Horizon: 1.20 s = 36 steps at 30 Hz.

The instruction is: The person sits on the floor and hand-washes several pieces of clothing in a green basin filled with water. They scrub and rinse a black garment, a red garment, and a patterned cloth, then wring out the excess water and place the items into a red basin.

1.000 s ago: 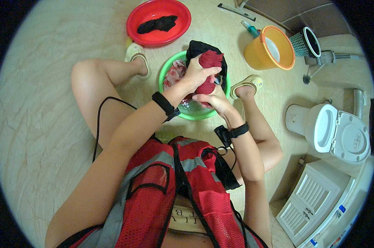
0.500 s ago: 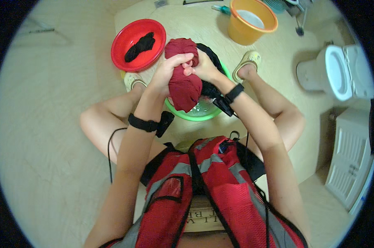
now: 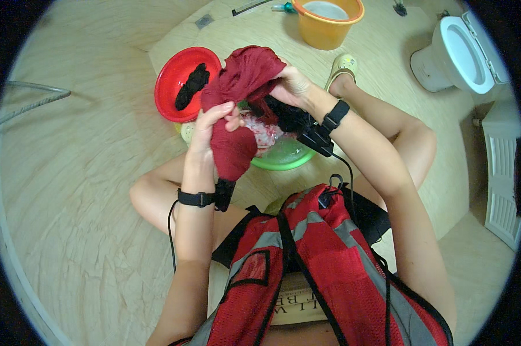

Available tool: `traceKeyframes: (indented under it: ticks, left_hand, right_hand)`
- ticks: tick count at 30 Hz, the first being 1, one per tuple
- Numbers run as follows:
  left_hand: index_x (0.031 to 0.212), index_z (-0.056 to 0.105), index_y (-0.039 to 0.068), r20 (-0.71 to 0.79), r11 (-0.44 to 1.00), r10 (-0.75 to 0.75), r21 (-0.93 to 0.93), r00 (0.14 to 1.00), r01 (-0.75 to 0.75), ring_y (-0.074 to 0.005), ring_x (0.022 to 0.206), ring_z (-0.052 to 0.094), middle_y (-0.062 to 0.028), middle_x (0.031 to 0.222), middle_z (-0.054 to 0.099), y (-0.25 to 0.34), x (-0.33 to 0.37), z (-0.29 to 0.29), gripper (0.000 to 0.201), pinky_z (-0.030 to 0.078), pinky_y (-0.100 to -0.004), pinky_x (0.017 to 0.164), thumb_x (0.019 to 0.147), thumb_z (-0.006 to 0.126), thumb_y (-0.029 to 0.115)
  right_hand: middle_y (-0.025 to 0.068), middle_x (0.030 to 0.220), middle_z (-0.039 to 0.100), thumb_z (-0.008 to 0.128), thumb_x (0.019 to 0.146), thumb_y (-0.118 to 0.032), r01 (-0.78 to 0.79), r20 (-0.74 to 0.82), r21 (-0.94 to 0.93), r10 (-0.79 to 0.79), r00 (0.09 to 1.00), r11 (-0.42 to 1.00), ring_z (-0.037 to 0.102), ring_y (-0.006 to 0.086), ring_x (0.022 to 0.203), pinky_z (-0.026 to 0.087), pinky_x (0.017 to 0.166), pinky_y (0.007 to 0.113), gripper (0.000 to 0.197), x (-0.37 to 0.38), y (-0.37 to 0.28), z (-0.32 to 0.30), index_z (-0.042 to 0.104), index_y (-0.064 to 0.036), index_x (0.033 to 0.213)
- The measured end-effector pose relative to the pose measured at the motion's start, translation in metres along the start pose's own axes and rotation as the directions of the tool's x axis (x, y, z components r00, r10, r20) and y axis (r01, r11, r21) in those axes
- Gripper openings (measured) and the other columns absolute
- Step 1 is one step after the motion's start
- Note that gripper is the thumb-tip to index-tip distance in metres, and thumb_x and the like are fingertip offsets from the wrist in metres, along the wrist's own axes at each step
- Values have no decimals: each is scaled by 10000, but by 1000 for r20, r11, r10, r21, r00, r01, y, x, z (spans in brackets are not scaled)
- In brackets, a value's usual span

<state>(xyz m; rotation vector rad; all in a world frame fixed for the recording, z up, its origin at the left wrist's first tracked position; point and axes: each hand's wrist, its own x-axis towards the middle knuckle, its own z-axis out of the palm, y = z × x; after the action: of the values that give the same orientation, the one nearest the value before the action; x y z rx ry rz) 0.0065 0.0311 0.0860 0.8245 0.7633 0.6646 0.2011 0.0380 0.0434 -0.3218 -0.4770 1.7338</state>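
We hold the red cloth (image 3: 240, 81) between both hands, raised over the left side of the green basin (image 3: 280, 166). Our left hand (image 3: 208, 124) has its grip around the bunched middle, fingers curled over the fabric, with a rounded end bulging below it. Our right hand (image 3: 292, 87) grasps the upper right part; its fingertips are hidden behind the folds, so we cannot tell how tightly they pinch.

To handle this well, we should gather the loose folds into each grip, so that the fabric cannot slip out under load. The bulging end hides the basin's left rim; bringing it further right would be wise, so any drips land on the pale cloth (image 3: 265, 131) and the water (image 3: 288, 151) rather than the floor (image 3: 283, 179). Even pressure from both hands should suit thin fabric better than a sharp tug. We should also mind the black box (image 3: 317, 140) at our right wrist, near the black garment (image 3: 288, 115): we would lift that wrist clear of anything wet.
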Motion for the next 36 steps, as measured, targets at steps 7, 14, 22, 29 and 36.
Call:
traceKeyframes:
  ticks: [7, 14, 22, 29, 36]
  left_hand:
    - [979, 495, 22, 15, 946, 29, 323, 999, -32, -144, 601, 557, -51, 704, 556, -16, 24, 15, 353, 487, -296, 603, 699, 708, 42]
    - [1137, 416, 34, 2, 930, 298, 223, 954, -291, -160, 573, 581, -65, 812, 581, -27, 30, 30, 624, 509, -286, 547, 616, 759, 43]
    - [1019, 528, 16, 31, 964, 113, 237, 993, -117, -138, 504, 560, -69, 766, 604, -17, 51, 1, 356, 464, -257, 460, 693, 670, 33]
    - [1023, 548, 23, 15, 995, -75, 63, 997, 74, -119, 533, 538, -67, 778, 606, -17, 46, 0, 311, 450, -215, 471, 737, 619, 122]
    - [933, 575, 35, 98, 893, -241, 412, 965, 182, -116, 565, 539, -43, 733, 570, -19, 44, 13, 285, 440, -256, 510, 692, 707, 109]
  right_hand:
    - [119, 1059, 516, 628, 677, -15, 146, -61, -702, -263, 963, 697, 527, 195, 990, 434, 883, 337, 596, -1, 9, 24, 344, -27, 1201]
    - [81, 1037, 490, 444, 640, 38, 49, -53, -784, -144, 988, 618, 515, 178, 910, 440, 839, 306, 484, 4, 2, 38, 462, -36, 1118]
    - [161, 1295, 369, 591, 676, -172, -80, -83, -988, 17, 996, -134, 323, 353, 1201, 209, 1006, 484, 602, 5, -18, 44, 413, -96, 1245]
    - [140, 1432, 236, 652, 667, -189, 577, 548, -738, 189, 815, -350, 294, 338, 1276, 276, 1011, 525, 737, 4, -66, 28, 344, -122, 1333]
    - [133, 1338, 371, 537, 757, -120, 756, 613, -340, 478, 629, -559, 497, 332, 1090, 475, 835, 404, 681, 8, -37, 28, 281, -215, 1380]
